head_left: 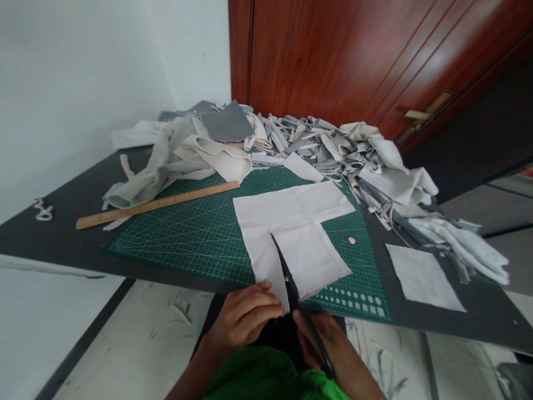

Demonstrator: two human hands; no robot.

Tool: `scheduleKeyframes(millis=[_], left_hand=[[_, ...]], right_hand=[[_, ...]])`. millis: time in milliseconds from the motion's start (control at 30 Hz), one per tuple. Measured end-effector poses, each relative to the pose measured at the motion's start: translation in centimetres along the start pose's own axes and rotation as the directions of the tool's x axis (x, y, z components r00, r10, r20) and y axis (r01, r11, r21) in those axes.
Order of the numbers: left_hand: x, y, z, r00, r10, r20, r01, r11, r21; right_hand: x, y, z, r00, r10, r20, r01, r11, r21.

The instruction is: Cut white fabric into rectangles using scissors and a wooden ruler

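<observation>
A large piece of white fabric (287, 208) lies on the green cutting mat (195, 228), its near part slit by a cut running up from the front edge. My right hand (327, 339) grips the handles of black scissors (290, 283), whose blades point away from me into that slit. To the left of the blades, my left hand (245, 314) pinches the near corner of the fabric between thumb and fingers. The lower blade is hidden by the cloth.
A wooden ruler (158, 204) lies across the mat's left side. Grey and white fabric scraps (308, 136) are heaped along the back and right. A white square of cloth (425, 276) rests on the dark table (470, 322) at right. A pink disc (352, 240) sits on the mat.
</observation>
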State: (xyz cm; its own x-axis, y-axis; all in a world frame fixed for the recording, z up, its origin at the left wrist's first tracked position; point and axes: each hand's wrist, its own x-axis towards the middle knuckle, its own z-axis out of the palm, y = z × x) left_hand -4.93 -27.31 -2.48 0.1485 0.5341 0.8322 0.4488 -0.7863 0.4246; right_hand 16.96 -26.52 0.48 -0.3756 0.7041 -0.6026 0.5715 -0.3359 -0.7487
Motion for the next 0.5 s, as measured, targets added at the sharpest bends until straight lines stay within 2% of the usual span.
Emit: scheduleKeyframes(millis=[200, 367, 500], left_hand=[[-0.3, -0.1, 0.1, 1.0, -0.004, 0.011, 0.004, 1.0, 0.024], [-0.5, -0.2, -0.2, 0.998, -0.004, 0.057, 0.0, 0.998, 0.057], [-0.4, -0.8, -1.6, 0.997, -0.02, 0.075, 0.01, 0.992, 0.125]], right_hand=[[0.1, -0.2, 0.3, 0.998, 0.059, -0.014, -0.057, 0.996, 0.073], [0.1, -0.4, 0.4, 1.0, 0.006, -0.001, -0.006, 0.996, 0.092], [-0.8, 0.2, 0.5, 1.0, -0.026, 0.006, 0.025, 0.996, 0.083]])
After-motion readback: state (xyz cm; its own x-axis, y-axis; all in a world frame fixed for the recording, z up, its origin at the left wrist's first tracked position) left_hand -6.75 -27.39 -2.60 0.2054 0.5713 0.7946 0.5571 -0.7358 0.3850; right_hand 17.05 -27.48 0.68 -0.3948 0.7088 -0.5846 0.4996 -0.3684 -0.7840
